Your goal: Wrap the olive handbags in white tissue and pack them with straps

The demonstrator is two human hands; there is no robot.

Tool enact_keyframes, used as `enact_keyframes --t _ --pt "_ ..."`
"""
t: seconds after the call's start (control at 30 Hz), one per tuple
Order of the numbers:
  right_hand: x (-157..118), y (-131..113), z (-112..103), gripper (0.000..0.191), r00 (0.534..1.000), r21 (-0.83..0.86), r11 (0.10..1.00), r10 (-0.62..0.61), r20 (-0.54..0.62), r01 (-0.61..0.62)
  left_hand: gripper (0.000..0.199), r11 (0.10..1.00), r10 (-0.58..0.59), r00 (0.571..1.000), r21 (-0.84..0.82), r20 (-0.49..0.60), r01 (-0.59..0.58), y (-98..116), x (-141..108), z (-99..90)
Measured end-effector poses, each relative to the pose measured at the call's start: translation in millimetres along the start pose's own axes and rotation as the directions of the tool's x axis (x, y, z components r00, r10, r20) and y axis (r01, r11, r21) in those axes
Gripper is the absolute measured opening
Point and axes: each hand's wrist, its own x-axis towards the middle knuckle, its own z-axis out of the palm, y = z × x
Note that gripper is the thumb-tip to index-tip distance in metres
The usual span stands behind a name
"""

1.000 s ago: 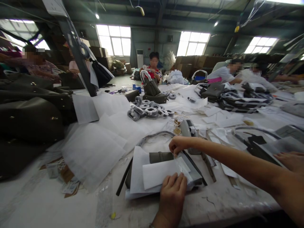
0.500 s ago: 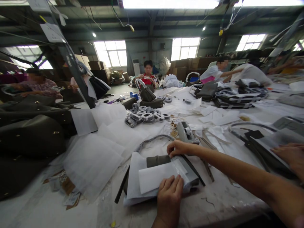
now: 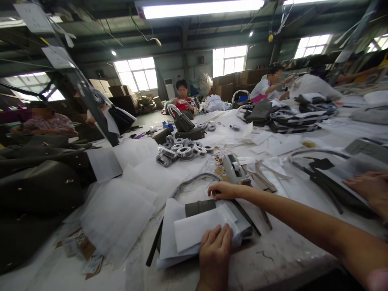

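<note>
A dark olive handbag (image 3: 246, 231) lies in front of me, largely covered by white translucent wrapping sheet (image 3: 169, 234). Its wrapped handle (image 3: 194, 178) arches away from me. On top rest a folded white sheet (image 3: 189, 232) and a dark olive strap piece (image 3: 200, 207). My left hand (image 3: 216, 246) lies over the right end of the folded sheet, fingers extended and side by side. Bent but apart, the fingers of my right hand (image 3: 222, 190) hover or rest at the bag's far edge beside the strap piece; contact is unclear.
A grey tape dispenser (image 3: 234, 169) stands just beyond my right hand. Wrapped coils (image 3: 184, 150) and loose white sheets (image 3: 118, 216) lie farther off. Dark bags (image 3: 39, 206) are piled left. At right, another person's hands (image 3: 368, 188) are on a second bag.
My right hand has lifted slightly off the strap piece's end, and its fingers have loosened. My left hand stays on the folded sheet. The view has shifted a little.
</note>
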Motion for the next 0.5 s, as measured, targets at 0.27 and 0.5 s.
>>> enact_keyframes --t 0.27,0.5 --pt "-16 -31 -6 0.029 0.99 -0.192 0.972 0.12 -0.077 -0.133 0.028 1.0 0.013 1.0 0.009 -0.026 -0.013 -2 -2 4.4" --pt "-26 -47 -8 0.101 0.937 -0.204 0.961 0.236 0.257 -0.186 0.044 0.991 0.137 0.991 0.006 -0.006 -0.137 -25 -20 23.8"
